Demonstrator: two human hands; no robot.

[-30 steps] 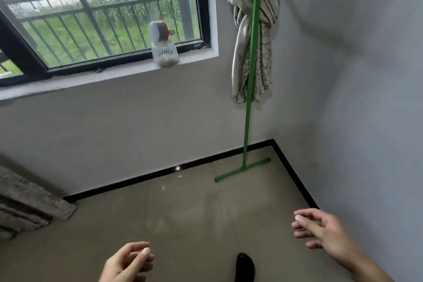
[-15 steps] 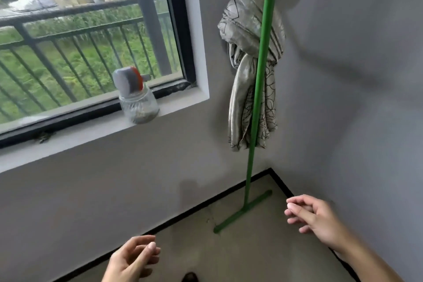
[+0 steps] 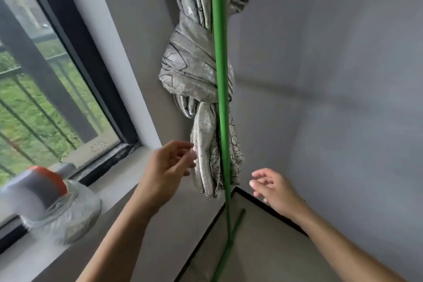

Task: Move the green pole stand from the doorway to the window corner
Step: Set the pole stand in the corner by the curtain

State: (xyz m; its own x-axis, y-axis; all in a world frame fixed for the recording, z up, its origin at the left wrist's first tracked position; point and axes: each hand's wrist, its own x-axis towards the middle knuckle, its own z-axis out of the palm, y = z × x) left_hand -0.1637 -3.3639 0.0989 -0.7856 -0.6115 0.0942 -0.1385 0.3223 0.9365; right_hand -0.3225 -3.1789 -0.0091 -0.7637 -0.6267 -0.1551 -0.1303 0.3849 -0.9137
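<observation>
The green pole stand (image 3: 221,89) stands upright in the corner beside the window, its thin green foot bar (image 3: 229,245) flat on the floor. My left hand (image 3: 169,167) is raised left of the pole, fingers apart, close to the hanging curtain end. My right hand (image 3: 272,188) is raised right of the pole, fingers spread, holding nothing. Neither hand touches the pole. A knotted grey patterned curtain (image 3: 196,80) hangs directly behind the pole.
A window (image 3: 45,89) with black frame and outside railing fills the left. On the sill (image 3: 109,190) stands a glass jar (image 3: 66,215) with a white and orange top. Grey walls meet at the corner, with black skirting (image 3: 270,208) along the floor.
The view has moved much closer to the corner and tilted up. Both hands have risen from low in the frame to either side of the pole.
</observation>
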